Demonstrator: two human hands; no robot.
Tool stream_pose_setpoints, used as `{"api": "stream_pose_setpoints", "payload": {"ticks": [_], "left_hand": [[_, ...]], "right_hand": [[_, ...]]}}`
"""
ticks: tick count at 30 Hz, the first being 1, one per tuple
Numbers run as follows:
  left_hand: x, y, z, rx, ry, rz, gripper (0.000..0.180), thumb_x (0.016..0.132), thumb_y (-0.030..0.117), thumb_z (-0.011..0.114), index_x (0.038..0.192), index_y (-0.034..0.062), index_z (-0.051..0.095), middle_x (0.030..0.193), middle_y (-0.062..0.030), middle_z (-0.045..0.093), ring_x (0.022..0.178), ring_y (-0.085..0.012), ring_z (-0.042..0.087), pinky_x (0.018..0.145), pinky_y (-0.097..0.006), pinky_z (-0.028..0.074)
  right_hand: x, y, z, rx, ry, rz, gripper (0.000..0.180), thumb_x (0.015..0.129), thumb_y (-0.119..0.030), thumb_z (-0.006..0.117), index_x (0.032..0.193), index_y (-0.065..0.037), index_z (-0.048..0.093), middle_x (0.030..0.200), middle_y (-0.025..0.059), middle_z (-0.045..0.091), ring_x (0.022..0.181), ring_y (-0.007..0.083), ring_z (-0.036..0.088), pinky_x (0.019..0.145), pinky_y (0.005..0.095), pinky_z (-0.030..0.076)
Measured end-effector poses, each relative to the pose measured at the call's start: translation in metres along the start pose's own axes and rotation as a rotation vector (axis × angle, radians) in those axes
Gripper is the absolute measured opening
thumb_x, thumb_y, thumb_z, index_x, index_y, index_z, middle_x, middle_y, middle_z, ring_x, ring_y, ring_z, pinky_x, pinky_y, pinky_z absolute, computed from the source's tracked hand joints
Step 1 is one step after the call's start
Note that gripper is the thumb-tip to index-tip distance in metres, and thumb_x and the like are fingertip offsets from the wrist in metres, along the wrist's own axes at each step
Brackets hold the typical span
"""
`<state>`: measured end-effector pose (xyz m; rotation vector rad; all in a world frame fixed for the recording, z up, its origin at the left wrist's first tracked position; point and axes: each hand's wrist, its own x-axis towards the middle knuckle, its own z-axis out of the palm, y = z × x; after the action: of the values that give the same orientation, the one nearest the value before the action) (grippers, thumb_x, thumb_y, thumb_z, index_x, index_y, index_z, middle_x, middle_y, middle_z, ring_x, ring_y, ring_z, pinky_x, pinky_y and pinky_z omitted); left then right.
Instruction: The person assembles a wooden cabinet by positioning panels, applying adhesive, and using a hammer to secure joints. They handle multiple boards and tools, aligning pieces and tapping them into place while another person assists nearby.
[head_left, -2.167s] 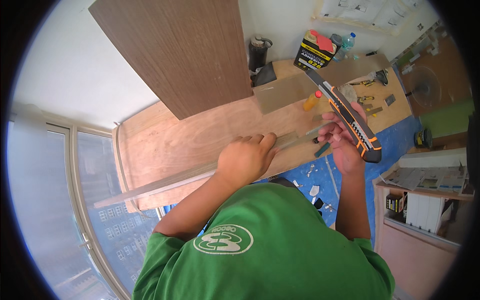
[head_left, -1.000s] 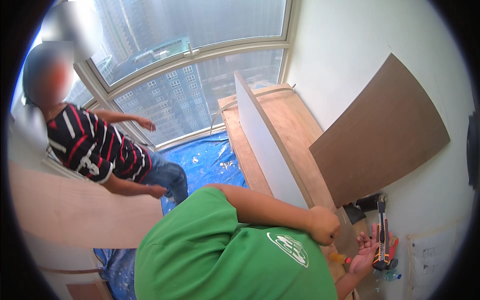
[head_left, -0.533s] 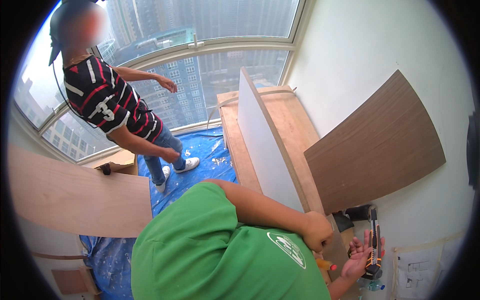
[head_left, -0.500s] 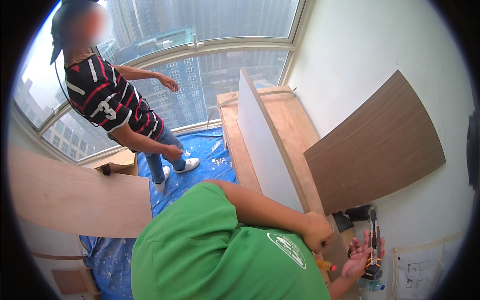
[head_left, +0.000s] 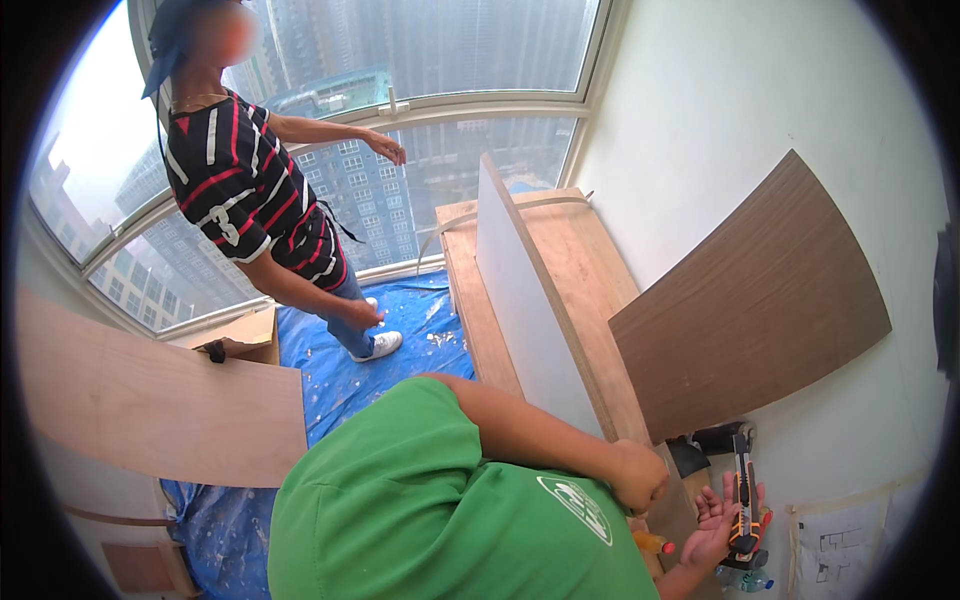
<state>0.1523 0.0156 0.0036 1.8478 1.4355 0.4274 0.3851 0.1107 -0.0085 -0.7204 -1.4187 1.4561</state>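
Note:
My left hand (head_left: 640,477) is a closed fist beside the near end of a white-faced board (head_left: 535,310) that stands on edge. Whatever that fist holds, if anything, is hidden. Palm up, my right hand (head_left: 708,532) holds a black and orange utility knife (head_left: 743,500), which lies upright in the picture across the palm and fingers. Between my hands sits a bottle of orange liquid with a red cap (head_left: 652,543), partly covered by my sleeve. Below the knife, a clear plastic bottle (head_left: 745,579) shows in part.
The board rests on a long wooden worktop (head_left: 575,235). A brown wood-grain panel (head_left: 755,300) leans on the right wall, and a pale plywood sheet (head_left: 160,400) is at left. Across the room a co-worker in a striped shirt (head_left: 250,190) stands on blue sheeting (head_left: 425,310) by the windows.
The co-worker has shifted to the right, and their raised hand with them. My view has tilted slightly. Both of my hands keep nearly the same pose, with the knife still held.

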Motion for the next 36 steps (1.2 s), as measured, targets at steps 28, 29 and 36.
{"api": "stream_pose_setpoints", "payload": {"ticks": [28, 29, 36], "left_hand": [[0.023, 0.005, 0.040, 0.018, 0.078, 0.083, 0.015, 0.078, 0.031, 0.072, 0.084, 0.0172, 0.075, 0.083, -0.0062, 0.073, 0.083, -0.0296, 0.071, 0.069, -0.045, 0.054], [0.023, 0.005, 0.042, 0.017, 0.085, 0.080, 0.015, 0.079, 0.030, 0.071, 0.083, 0.0168, 0.074, 0.083, -0.0070, 0.073, 0.083, -0.0306, 0.071, 0.069, -0.046, 0.054], [0.026, 0.008, 0.056, 0.088, 0.198, 0.173, 0.016, 0.084, 0.028, 0.070, 0.084, 0.0124, 0.070, 0.081, -0.0129, 0.071, 0.081, -0.0387, 0.069, 0.070, -0.051, 0.053]], "right_hand": [[-0.010, 0.034, -0.049, 0.019, -0.008, 0.030, 0.063, 0.109, -0.037, 0.051, 0.163, -0.018, 0.023, 0.140, 0.0201, 0.062, 0.098, 0.0218, 0.069, 0.085, 0.0329, 0.055], [-0.009, 0.035, -0.049, 0.025, -0.016, 0.019, 0.064, 0.109, -0.037, 0.051, 0.163, -0.018, 0.023, 0.139, 0.0202, 0.062, 0.098, 0.0219, 0.069, 0.085, 0.0329, 0.056], [-0.010, 0.039, -0.052, 0.023, -0.002, 0.057, 0.065, 0.109, -0.036, 0.051, 0.164, -0.016, 0.020, 0.142, 0.0239, 0.058, 0.099, 0.0238, 0.069, 0.087, 0.0348, 0.055]]}}
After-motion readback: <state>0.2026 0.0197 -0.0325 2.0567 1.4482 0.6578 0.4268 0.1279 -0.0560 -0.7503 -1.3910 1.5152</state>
